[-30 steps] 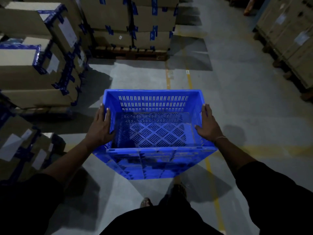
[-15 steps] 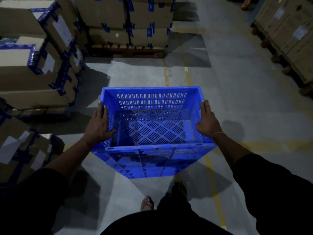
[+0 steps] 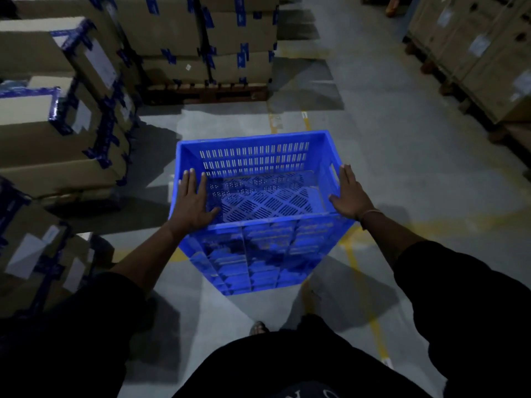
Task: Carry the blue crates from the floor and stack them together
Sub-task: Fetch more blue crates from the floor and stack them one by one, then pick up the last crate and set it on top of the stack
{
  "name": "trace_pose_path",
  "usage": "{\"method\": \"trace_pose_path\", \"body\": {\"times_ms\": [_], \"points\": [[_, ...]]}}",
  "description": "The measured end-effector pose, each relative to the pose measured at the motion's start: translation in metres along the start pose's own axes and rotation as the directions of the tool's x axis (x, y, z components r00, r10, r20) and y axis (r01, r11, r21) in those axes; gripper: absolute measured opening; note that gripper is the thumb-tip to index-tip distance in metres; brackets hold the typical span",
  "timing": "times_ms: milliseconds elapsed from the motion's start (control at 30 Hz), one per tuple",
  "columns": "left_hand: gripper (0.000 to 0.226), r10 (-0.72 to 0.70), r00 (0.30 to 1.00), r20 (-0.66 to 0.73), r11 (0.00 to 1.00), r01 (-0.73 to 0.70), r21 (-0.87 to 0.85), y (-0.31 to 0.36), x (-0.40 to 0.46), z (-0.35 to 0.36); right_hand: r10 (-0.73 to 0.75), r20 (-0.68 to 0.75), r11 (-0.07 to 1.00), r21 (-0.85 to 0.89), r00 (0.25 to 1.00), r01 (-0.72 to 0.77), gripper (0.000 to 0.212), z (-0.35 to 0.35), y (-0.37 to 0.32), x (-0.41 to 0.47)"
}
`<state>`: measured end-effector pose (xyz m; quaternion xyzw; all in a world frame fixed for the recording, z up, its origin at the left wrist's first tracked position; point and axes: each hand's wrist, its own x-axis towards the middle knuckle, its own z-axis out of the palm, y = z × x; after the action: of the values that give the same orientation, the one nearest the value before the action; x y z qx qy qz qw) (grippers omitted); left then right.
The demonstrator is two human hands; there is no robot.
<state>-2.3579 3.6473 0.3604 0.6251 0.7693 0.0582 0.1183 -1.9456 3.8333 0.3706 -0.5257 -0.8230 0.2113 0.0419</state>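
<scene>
Blue crate point(image 3: 258, 196) between both hands; fingers point(image 3: 191, 179) flat, outstretched along its side rims

The left hand point(image 3: 193, 203) lies over the left rim of the blue crate point(image 3: 258, 248), so the wall beneath its palm is hidden — whether the fingers curl under that rim cannot be told. The right hand point(image 3: 351, 193) covers the rim on its side the same way. Below both hands, the crate's underside and the floor straight under it are out of sight. Nearer than the hands, the dark clothing hides all but the tip of one foot point(image 3: 258, 328). Left of the left hand, the cardboard boxes point(image 3: 43, 145) run off the edge; their white labels are too dim and blurred to read — likewise on the boxes far right of the right hand.
</scene>
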Motion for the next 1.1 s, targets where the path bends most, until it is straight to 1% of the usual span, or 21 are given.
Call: {"method": "trace_pose_path", "body": {"times_ms": [100, 167, 233, 333, 433, 500, 600, 700, 867, 967, 1100], "points": [[0.108, 0.011, 0.999, -0.032, 0.990, -0.015, -0.141, 0.030, -0.006, 0.008, 0.021, 0.003, 0.998, 0.061, 1.000, -0.021, 0.082, 0.001, 0.003, -0.022], [0.100, 0.049, 0.998, -0.041, 0.978, -0.056, -0.200, 0.052, -0.010, 0.012, 0.057, 0.019, 0.992, 0.112, 0.998, -0.059, 0.076, 0.001, 0.009, -0.039], [0.092, 0.128, 0.991, -0.050, 0.955, -0.137, -0.262, 0.073, -0.015, 0.017, 0.097, 0.003, 0.982, 0.160, 0.995, -0.097, 0.073, 0.004, 0.017, -0.057], [0.080, 0.251, 0.965, -0.073, 0.914, -0.261, -0.310, 0.108, -0.022, 0.026, 0.115, -0.081, 0.978, 0.186, 0.990, -0.099, 0.073, 0.006, 0.031, -0.093], [0.073, 0.377, 0.919, -0.113, 0.865, -0.393, -0.311, 0.154, -0.032, 0.036, 0.145, -0.166, 0.977, 0.177, 0.975, -0.115, 0.071, 0.009, 0.053, -0.141], [0.073, 0.467, 0.874, -0.135, 0.833, -0.486, -0.264, 0.186, -0.040, 0.044, 0.196, -0.183, 0.969, 0.187, 0.963, -0.162, 0.071, 0.011, 0.070, -0.180], [0.075, 0.569, 0.816, -0.100, 0.791, -0.577, -0.203, 0.231, -0.052, 0.067, 0.280, -0.189, 0.946, 0.223, 0.941, -0.237, 0.073, 0.017, 0.098, -0.248], [0.078, 0.627, 0.778, -0.041, 0.758, -0.621, -0.201, 0.274, -0.071, 0.092, 0.354, -0.216, 0.920, 0.257, 0.910, -0.297, 0.075, 0.025, 0.123, -0.316], [0.080, 0.688, 0.725, 0.038, 0.696, -0.644, -0.318, 0.354, -0.132, 0.117, 0.515, -0.242, 0.837, 0.352, 0.823, -0.420, 0.079, 0.037, 0.152, -0.425], [0.084, 0.754, 0.653, 0.075, 0.632, -0.690, -0.353, 0.395, -0.168, 0.134, 0.597, -0.263, 0.780, 0.412, 0.758, -0.472, 0.081, 0.046, 0.163, -0.492], [0.086, 0.833, 0.537, 0.130, 0.544, -0.756, -0.363, 0.449, -0.207, 0.157, 0.711, -0.316, 0.691, 0.483, 0.628, -0.538, 0.080, 0.058, 0.175, -0.578]]}}
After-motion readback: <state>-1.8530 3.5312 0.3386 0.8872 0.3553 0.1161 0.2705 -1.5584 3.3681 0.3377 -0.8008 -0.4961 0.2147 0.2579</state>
